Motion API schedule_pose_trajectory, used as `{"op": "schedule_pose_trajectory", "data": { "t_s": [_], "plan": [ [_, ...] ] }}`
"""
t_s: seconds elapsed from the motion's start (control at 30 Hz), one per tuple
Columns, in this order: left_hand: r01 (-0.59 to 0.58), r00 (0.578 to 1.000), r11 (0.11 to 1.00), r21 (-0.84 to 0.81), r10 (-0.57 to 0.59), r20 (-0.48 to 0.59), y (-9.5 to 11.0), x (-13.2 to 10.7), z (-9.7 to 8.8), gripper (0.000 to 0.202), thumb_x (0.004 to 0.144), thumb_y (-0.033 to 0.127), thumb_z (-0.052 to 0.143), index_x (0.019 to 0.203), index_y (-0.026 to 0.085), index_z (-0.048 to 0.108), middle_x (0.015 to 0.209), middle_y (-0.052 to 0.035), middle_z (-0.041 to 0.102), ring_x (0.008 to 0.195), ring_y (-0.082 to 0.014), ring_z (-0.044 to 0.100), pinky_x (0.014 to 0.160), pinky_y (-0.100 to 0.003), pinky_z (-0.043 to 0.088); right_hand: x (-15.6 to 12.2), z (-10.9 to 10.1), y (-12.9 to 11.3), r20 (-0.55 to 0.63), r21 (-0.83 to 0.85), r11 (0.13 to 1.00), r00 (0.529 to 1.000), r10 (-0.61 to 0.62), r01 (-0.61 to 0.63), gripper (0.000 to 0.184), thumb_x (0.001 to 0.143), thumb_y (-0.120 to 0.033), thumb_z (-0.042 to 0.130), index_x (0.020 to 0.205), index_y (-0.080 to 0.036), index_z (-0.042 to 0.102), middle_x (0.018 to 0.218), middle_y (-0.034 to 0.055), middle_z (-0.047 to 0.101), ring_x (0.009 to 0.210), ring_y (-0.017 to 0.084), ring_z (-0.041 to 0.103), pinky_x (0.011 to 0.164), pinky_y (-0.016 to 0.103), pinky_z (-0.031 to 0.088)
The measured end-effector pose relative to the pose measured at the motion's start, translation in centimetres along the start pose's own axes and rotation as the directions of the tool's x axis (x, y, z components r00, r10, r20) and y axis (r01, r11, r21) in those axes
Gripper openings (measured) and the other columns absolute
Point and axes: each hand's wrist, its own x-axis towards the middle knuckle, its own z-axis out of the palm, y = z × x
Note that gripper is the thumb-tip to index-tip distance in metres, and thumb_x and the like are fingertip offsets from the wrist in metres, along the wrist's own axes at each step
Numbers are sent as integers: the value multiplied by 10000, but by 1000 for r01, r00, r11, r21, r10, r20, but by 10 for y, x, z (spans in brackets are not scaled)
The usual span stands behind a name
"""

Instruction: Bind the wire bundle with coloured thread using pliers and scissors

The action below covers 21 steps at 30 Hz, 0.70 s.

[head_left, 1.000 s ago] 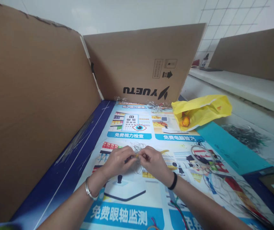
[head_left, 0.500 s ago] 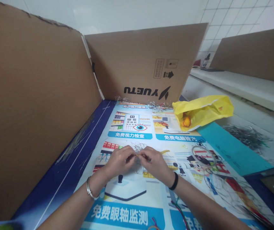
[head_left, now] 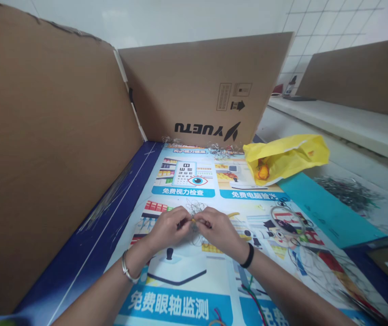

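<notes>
"Where was the small yellow piece (head_left: 193, 220) held?"
"Between the two hands, above the printed sheet (head_left: 176, 269). It was pinched by the thumb and fingers of the left hand (head_left: 169, 226)."
"And the right hand (head_left: 218, 231)?"
"Its fingertips were pressed together right beside the piece; what was pinched there could not be told."
"What was seen nearby?"
"A tangle of thin wire (head_left: 196, 206) was seen just beyond the fingertips. The yellow bag (head_left: 295, 156) was placed well apart, toward the right."

The strand (head_left: 193, 220) seems yellowish, the bag (head_left: 290, 162) bright yellow.
</notes>
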Motion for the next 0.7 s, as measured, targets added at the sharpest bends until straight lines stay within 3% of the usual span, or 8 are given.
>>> {"op": "schedule_pose_trajectory", "data": {
  "t_s": [0.43,0.7],
  "plan": [
    [-21,1000,1000,-20,21,9,1,0,1,105,802,103,485,745,166,548,707,-15,563,680,-138,520,617,-256,412,0,0,-1,-34,19,1000,999,11,-10,173,727,-42,561,703,-202,624,678,-18,572,663,121,555,606,221,427],
    [162,986,965,-207,-164,6,7,5,-1,142,827,151,500,689,164,530,660,12,547,630,-115,502,588,-224,403,-4,2,-2,-112,-220,959,972,-208,180,148,787,-89,499,751,-169,617,732,49,605,685,160,563,626,260,436]
  ]
}}
